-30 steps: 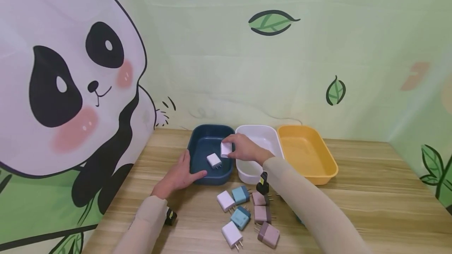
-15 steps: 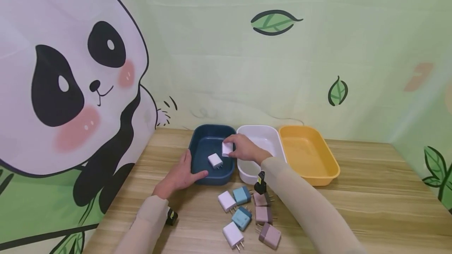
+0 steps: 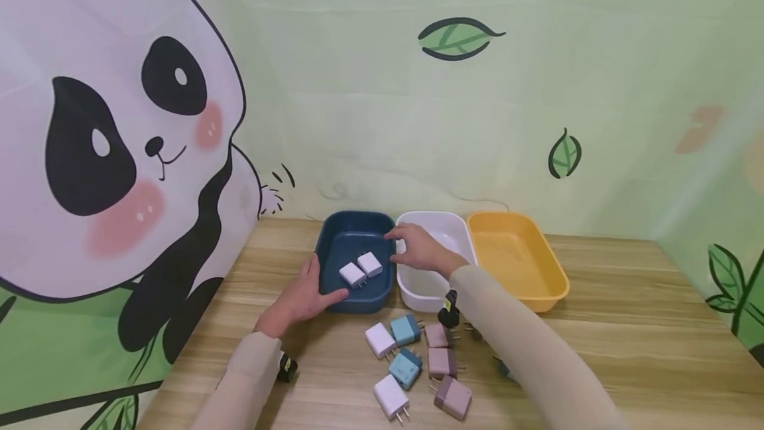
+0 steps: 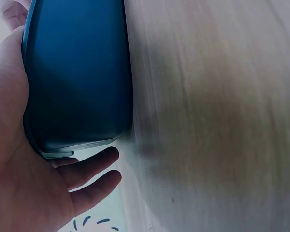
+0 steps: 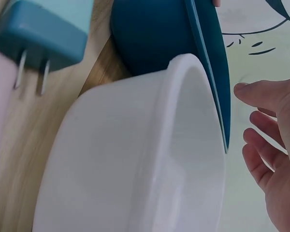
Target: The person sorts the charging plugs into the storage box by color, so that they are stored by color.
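Two white plug chargers, one (image 3: pixel 353 275) beside the other (image 3: pixel 370 264), lie in the dark blue bin (image 3: pixel 352 242). My left hand (image 3: pixel 301 294) grips the bin's near left side, thumb over the rim. In the left wrist view, the fingers (image 4: pixel 94 171) of that hand reach round the bin's outer corner. My right hand (image 3: pixel 419 249) hovers above the line where the blue and white bins meet, thumb and fingers parted with nothing between them. The right wrist view has this hand (image 5: pixel 280 130) just off the rims of the white bin (image 5: pixel 106 145) and the blue bin (image 5: pixel 154 34).
To the right of the white bin (image 3: pixel 442 234) stands a yellow bin (image 3: pixel 513 251). In front lie white chargers (image 3: pixel 390 397), blue chargers (image 3: pixel 406 369) and several pink chargers (image 3: pixel 453 397) on the wooden table (image 3: pixel 334 377). The right sleeve partly covers another blue charger (image 3: pixel 503 369).
My right hand has let go of a white charger, now in the blue bin beside the other one, and has drawn slightly right with its fingers parted. My left hand stays on the bin.
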A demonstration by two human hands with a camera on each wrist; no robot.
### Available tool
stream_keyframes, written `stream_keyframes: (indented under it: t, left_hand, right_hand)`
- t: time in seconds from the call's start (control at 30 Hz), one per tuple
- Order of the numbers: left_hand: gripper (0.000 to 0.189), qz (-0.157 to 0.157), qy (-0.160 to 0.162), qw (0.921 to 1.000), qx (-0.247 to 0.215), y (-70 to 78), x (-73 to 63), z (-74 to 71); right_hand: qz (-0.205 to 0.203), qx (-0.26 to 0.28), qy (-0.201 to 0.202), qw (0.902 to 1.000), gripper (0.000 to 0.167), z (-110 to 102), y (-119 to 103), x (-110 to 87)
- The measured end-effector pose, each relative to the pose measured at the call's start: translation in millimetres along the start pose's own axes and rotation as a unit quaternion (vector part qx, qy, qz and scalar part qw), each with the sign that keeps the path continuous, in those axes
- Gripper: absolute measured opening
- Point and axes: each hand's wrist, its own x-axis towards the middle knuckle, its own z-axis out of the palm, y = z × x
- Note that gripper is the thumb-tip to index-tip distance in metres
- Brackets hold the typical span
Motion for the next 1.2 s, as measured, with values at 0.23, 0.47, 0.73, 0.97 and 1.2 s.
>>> stream_keyframes:
  t: [0.23, 0.47, 0.73, 0.97, 1.2]
  left_hand:
    - [0.112, 0.003, 0.003, 1.0, 0.0, -1.3, 0.0, 1.0]
    - [0.112, 0.002, -0.002, 1.0, 0.004, -2.5, 1.1, 1.7]
    - [0.11, 0.013, 0.005, 0.9999, 0.008, -3.4, 3.2, 2.5]
    - [0.109, 0.005, -0.001, 0.9999, 0.011, -2.6, 2.7, 1.9]
    - [0.11, 0.001, -0.004, 1.0, 0.007, -2.0, 2.9, 2.7]
  right_hand:
    - [0.011, 0.001, -0.021, 0.9997, 0.044, -9, 2, -17.5]
    - [0.018, 0.018, -0.048, 0.9985, 0.041, -19, -8, -42.0]
    - [-0.026, 0.002, -0.069, 0.9973, 0.037, -20, -23, -71.2]
    - [-0.068, -0.011, -0.085, 0.994, 0.037, -11, -35, -92.8]
    - [-0.098, -0.019, -0.117, 0.9881, 0.04, 0, -50, -108.6]
